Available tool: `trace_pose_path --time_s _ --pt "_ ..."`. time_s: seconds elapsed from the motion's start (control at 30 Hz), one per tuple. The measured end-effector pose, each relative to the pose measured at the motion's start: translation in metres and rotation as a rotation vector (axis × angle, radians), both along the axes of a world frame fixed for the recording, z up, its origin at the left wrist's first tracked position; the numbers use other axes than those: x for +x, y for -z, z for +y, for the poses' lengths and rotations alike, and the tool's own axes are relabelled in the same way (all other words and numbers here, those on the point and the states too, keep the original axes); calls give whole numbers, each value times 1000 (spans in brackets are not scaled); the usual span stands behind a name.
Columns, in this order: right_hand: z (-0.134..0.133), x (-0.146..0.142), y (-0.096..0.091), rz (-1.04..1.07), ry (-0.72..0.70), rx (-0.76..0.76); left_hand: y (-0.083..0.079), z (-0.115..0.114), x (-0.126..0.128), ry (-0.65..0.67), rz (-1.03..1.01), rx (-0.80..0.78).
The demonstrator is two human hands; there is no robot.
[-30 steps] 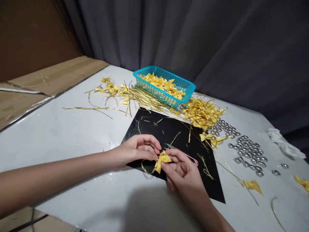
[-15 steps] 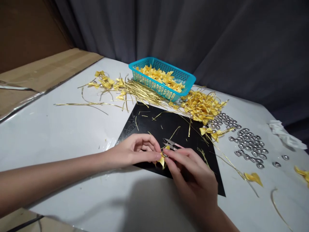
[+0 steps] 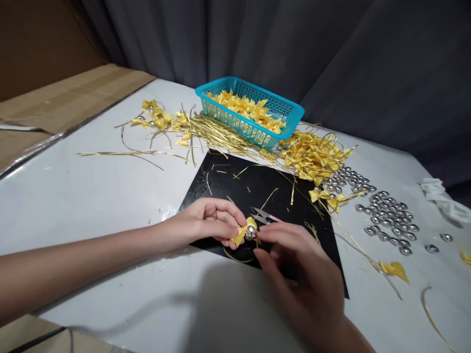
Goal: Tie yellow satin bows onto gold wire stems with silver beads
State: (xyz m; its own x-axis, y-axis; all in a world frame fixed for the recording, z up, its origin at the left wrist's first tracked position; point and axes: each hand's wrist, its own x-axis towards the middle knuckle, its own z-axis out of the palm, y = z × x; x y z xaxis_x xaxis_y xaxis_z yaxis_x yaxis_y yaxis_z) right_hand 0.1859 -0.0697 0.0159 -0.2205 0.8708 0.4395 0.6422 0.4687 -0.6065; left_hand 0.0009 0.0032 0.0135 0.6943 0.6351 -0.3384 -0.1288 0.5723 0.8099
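My left hand (image 3: pixel 217 223) pinches a yellow ribbon bow (image 3: pixel 239 236) over the black mat (image 3: pixel 235 181). A shiny silver bead (image 3: pixel 250 232) sits at the bow's centre, and a gold wire (image 3: pixel 235 258) curves below it. Close by on the right is my right hand (image 3: pixel 301 264), its index fingertip at the bow's right edge and its thumb apart from the finger. Whether that fingertip touches the bow I cannot tell. Behind the right fingers lie small scissors (image 3: pixel 263 214), blades pointing left, their handles partly hidden by the hand.
A blue basket (image 3: pixel 294 120) of yellow bows stands at the back. In front of it lie a bundle of gold wires (image 3: pixel 221 135) and a heap of wired yellow bows (image 3: pixel 312 154). Silver beads (image 3: pixel 392 215) are spread to the right, near a crumpled white cloth (image 3: pixel 443 198).
The bow has turned so its silver bead faces up in plain sight. My right thumb and index finger have parted and drawn slightly right. The view has shifted a little.
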Motion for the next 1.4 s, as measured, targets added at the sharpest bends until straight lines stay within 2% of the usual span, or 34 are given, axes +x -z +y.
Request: trace_pose_path --time_s 0.07,0.13,0.4,0.6,0.73,0.93,1.03,1.13,1.2,1.3,1.4 --pt "2 -2 -1 48 43 -82 3 -2 0 3 -8 49" --pt "4 -3 -1 11 31 -121 4 -4 0 6 4 103" --pt "5 2 4 -131 4 -123 1 -7 0 7 143 275" --pt "5 5 1 -221 -32 -102 2 -7 1 15 130 284" --pt "4 5 1 -211 -35 -86 3 -6 0 8 140 297" --pt "5 3 2 -228 -33 -73 7 -4 -4 89 205 279" --pt "4 3 -1 -161 -62 -106 7 -4 -5 100 198 262" --pt "4 2 -5 39 0 -260 6 -3 -5 102 171 229" --pt "5 2 -6 198 68 -471 5 -2 -4 100 158 213" --pt "8 1 -7 382 63 -788 4 -3 -4 103 159 215" --pt "10 -1 -10 515 106 -910 3 -5 -1 81 197 230"
